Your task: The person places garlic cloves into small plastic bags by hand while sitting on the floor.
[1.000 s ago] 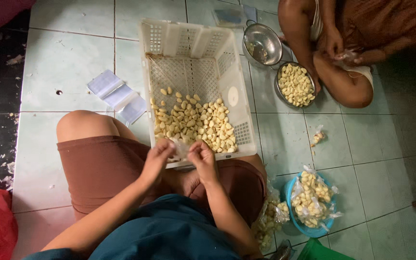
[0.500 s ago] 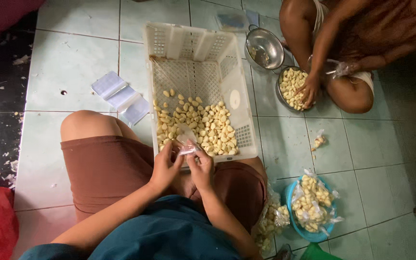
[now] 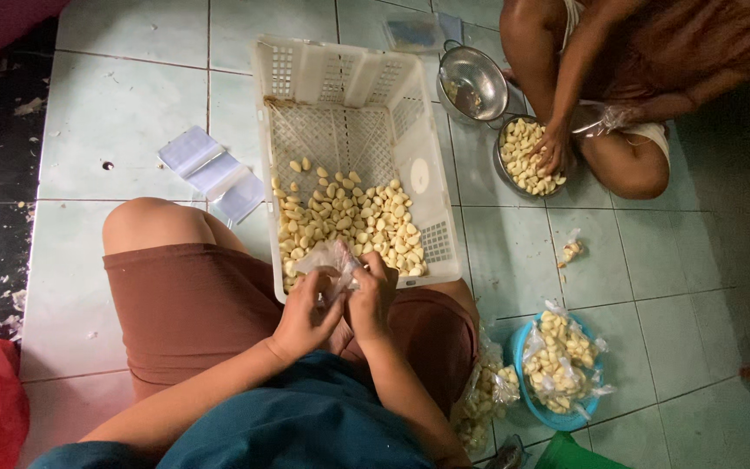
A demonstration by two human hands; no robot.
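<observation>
— What were the hands doing just then?

— Both were up over the near rim of the white plastic crate (image 3: 353,82). The left hand (image 3: 304,314) and the right hand (image 3: 371,300) were each pinched closed on a small clear plastic bag (image 3: 330,259), which stood between and just above the fingertips.

— How would that bag have handled?

— Light and limp, I judged, thin film that crumples and slides between fingers. Best taken by the mouth edge, one side per hand.

— And what lay beyond the hands?

— Peeled garlic cloves (image 3: 349,217), heaped in the crate just past the knuckles. Small, firm, probably a bit slick.

— Anything to the right?

— Filled bags in a blue bowl (image 3: 557,365), and farther off another person's hand (image 3: 552,146) resting in a metal bowl (image 3: 527,156) of cloves.
</observation>
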